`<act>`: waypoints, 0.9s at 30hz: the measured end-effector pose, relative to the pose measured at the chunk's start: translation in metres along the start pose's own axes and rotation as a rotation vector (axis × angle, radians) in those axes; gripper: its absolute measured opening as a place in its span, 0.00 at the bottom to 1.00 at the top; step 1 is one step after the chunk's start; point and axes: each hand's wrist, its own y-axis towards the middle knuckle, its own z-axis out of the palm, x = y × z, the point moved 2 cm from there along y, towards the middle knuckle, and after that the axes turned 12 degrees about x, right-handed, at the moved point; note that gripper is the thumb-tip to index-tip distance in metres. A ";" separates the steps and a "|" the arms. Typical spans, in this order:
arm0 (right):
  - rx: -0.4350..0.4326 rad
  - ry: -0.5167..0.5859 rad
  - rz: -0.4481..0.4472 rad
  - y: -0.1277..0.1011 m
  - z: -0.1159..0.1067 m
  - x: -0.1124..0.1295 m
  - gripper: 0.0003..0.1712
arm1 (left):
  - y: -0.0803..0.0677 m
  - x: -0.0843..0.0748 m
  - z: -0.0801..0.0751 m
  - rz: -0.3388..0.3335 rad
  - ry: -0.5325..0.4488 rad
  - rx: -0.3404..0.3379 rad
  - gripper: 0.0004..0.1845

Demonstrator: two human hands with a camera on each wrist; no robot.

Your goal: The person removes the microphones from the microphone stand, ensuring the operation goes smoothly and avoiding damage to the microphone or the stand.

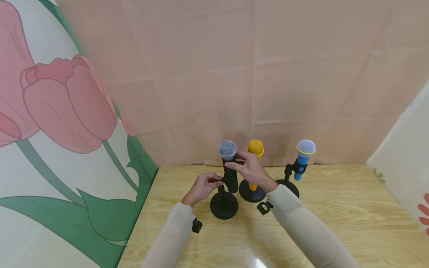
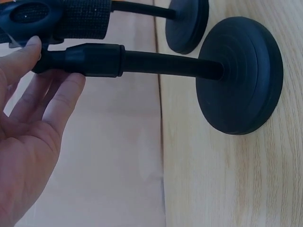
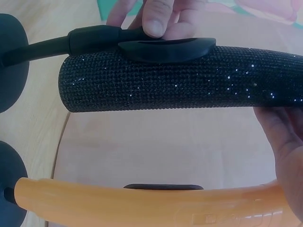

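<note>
A microphone with a black, glittering handle (image 3: 180, 82) and a silver mesh head (image 1: 227, 149) stands nearly upright, slightly tilted, in the clip (image 2: 31, 19) of a black desk stand. The stand's round base (image 1: 224, 206) rests on the table. My left hand (image 1: 203, 186) pinches the top of the stand just below the clip, thumb against the joint. Higher up, my right hand (image 1: 252, 170) holds the microphone handle just under its head, between thumb and fingers. In the right wrist view the clip hugs one side of the handle.
Right behind my right hand, a yellow microphone (image 1: 256, 147) stands in a second black stand (image 1: 247, 193). Further right, a blue microphone (image 1: 302, 160) with a pale head sits in a third stand (image 1: 291, 188). A pink cloth (image 1: 201, 93) hangs along the back edge of the wooden table (image 1: 352, 216).
</note>
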 end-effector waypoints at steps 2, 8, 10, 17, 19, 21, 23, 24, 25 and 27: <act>-0.001 -0.008 -0.005 0.000 0.000 0.000 0.25 | 0.000 -0.001 0.000 0.003 -0.003 0.001 0.06; 0.003 -0.011 -0.009 0.001 -0.001 0.002 0.26 | 0.001 0.001 0.000 0.000 -0.009 -0.001 0.05; 0.005 -0.007 -0.004 0.001 -0.001 0.003 0.25 | 0.001 0.002 0.000 0.003 -0.005 -0.004 0.05; 0.016 -0.004 0.007 0.002 -0.002 0.005 0.25 | 0.001 0.003 0.000 0.017 0.007 -0.009 0.05; 0.017 0.000 0.004 0.002 -0.003 0.005 0.25 | 0.001 0.002 0.000 0.014 0.007 -0.008 0.05; 0.019 0.000 -0.002 0.003 -0.003 0.005 0.25 | 0.001 0.002 0.000 0.013 0.008 -0.007 0.05; 0.017 -0.005 -0.007 0.003 -0.003 0.005 0.25 | 0.001 0.003 0.000 0.012 0.010 -0.008 0.05; 0.016 -0.007 -0.009 0.003 -0.003 0.005 0.25 | 0.001 0.003 0.000 0.012 0.010 -0.008 0.05; 0.016 -0.008 -0.009 0.003 -0.003 0.005 0.25 | 0.001 0.003 0.000 0.013 0.010 -0.008 0.05; 0.014 -0.011 -0.009 0.003 -0.003 0.006 0.25 | 0.001 0.004 0.000 0.016 0.010 -0.007 0.05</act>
